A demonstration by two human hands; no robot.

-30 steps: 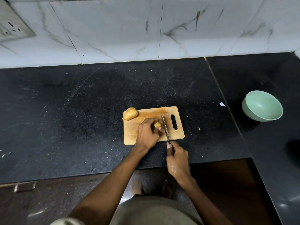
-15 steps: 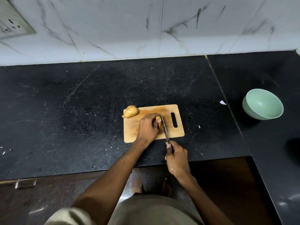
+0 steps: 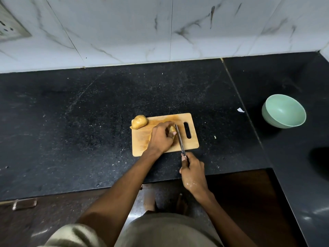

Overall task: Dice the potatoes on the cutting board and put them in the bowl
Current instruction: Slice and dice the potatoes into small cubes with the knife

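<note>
A wooden cutting board (image 3: pixel 192 143) lies on the black counter. My left hand (image 3: pixel 160 138) grips a potato (image 3: pixel 172 130) on the board; only a small part of it shows past my fingers. My right hand (image 3: pixel 193 172) holds a knife (image 3: pixel 179 138) by its handle, the blade lying across the board right beside that potato. A second whole potato (image 3: pixel 139 122) sits at the board's far left corner. The pale green bowl (image 3: pixel 284 111) stands empty far to the right.
The black granite counter (image 3: pixel 80 125) runs to a white marble wall. A seam divides it from the right counter section bearing the bowl. Small white scraps (image 3: pixel 240 110) lie near the seam. The counter's front edge is just behind my right hand.
The knife blade has slid forward along the held potato, and my left hand has shifted slightly up the board. The other potato and the bowl have stayed put.
</note>
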